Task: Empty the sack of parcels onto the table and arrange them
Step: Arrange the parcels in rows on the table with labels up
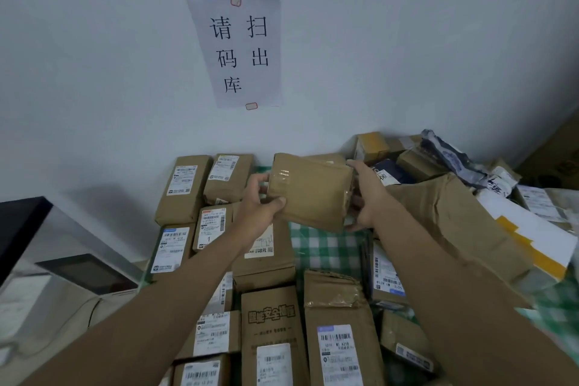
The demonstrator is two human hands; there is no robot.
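Note:
A brown taped cardboard parcel [310, 189] is held in the air above the table, gripped at its left end by my left hand [261, 204] and at its right end by my right hand [365, 197]. Below and to the left, several brown parcels [185, 188] with white labels lie side by side in rows on the green checked tablecloth [326, 247]. More labelled boxes [338, 332] lie at the near edge. No sack is in view.
A loose heap of parcels, a dark plastic mailer [451, 157] and a white envelope with yellow tape [529, 235] fills the right side. The white wall with paper signs [241, 50] stands right behind the table. A dark screen [91, 273] sits on the left.

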